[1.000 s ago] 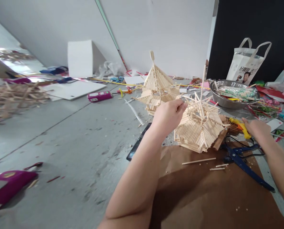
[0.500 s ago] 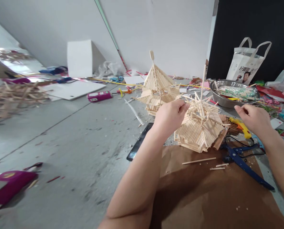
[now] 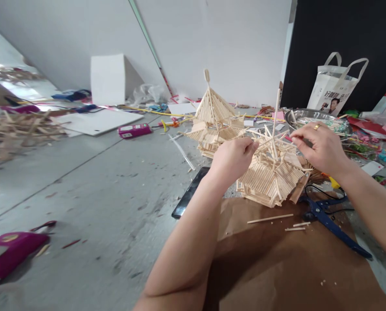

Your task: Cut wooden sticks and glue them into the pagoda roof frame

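Observation:
A small pavilion-like model of pale wooden sticks [image 3: 270, 177] stands in front of me, one long stick [image 3: 276, 110] rising upright from its middle. At its upper left, my left hand [image 3: 233, 160] is closed in a pinch on the end of a thin wooden stick. My right hand [image 3: 322, 147], a ring on one finger, is at the model's upper right. Its thumb and forefinger are pinched close to the stick ends there; what lies between them is hidden. Behind to the left is a taller stick model with a pointed roof [image 3: 212, 110].
Brown paper [image 3: 293, 268] lies in front, with loose sticks [image 3: 270, 218] and blue-handled cutters [image 3: 335, 229]. A phone [image 3: 189, 192] lies left of it. A yellow glue gun [image 3: 334, 183] and a metal bowl [image 3: 288, 116] are partly behind my right hand. A paper bag [image 3: 333, 88] stands behind.
My right hand has moved left, from beside the bowl to the upper right of the nearer model, now covering part of the bowl and glue gun. My left hand has stayed nearly still.

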`<action>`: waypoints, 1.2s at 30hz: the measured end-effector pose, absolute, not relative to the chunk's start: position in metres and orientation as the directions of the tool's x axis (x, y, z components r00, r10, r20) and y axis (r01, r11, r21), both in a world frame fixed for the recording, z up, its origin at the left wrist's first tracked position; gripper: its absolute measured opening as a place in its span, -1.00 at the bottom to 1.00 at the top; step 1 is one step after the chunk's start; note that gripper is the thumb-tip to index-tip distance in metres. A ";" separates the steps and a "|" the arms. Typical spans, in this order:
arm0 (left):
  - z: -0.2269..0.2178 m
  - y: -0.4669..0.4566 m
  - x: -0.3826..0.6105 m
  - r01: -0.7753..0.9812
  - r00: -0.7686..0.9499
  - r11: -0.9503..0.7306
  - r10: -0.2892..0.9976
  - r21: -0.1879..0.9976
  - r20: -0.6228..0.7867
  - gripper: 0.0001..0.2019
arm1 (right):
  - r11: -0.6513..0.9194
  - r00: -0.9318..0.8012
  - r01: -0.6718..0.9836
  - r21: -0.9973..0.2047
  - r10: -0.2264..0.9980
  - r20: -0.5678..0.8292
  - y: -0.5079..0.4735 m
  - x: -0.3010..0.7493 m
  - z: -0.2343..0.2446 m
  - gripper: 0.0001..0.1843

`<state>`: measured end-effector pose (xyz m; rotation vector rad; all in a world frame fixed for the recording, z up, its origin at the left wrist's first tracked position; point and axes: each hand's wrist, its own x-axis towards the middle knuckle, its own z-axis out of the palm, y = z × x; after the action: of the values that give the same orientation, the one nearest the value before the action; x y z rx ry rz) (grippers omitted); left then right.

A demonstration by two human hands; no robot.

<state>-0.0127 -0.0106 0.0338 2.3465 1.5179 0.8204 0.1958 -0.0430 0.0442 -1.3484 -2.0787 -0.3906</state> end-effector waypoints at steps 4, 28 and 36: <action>0.033 -0.009 -0.013 0.769 0.295 -0.420 0.902 0.482 0.315 -0.66 | 0.494 -0.388 0.870 -0.012 0.699 0.601 -0.033 0.183 0.043 -0.69; 0.027 0.001 -0.016 0.691 0.342 -0.467 0.884 0.552 0.319 -0.67 | 0.449 -0.430 0.892 0.050 0.812 0.394 -0.017 0.173 0.042 -0.59; 0.029 0.001 -0.016 0.691 0.359 -0.465 0.885 0.553 0.296 -0.67 | 0.450 -0.431 0.892 0.051 0.809 0.400 -0.017 0.173 0.041 -0.60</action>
<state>-0.0157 0.0008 0.0291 2.2927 1.3885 0.8130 0.1731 -0.0170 0.0410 -1.4519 -2.3867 -0.3670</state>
